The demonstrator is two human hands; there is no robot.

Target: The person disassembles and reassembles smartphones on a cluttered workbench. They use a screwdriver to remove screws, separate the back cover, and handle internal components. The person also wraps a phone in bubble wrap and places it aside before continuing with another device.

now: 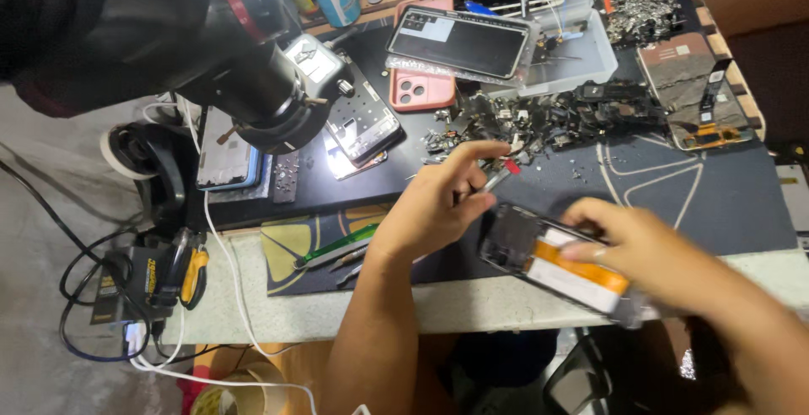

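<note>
**Opened phone held over a crowded repair mat**

Orange and white parts are seen inside the opened phone (556, 267), which is held tilted at the near edge of the dark work mat (674, 204), partly over the pale table edge (472, 305). It is grasped from above by the right hand (640, 242), whose fingers are laid across the orange strip; the picture is blurred there, so finer detail cannot be told. A thin metal tool with a red tip (501, 175) is pinched between thumb and fingers of the left hand (442, 200), just beside the phone's upper left corner; whether tool and phone touch cannot be told.

Behind the hands, a heap of small dark phone parts (548, 120) is spread across the mat. A pink phone case (421, 86) is lying further back, with a dark screen panel (459, 40) resting partly over it. A black microscope (261, 86) is set at the left above a lit phone frame (362, 124). Green-handled tweezers (337, 246) are left on the mat near the left wrist.
</note>
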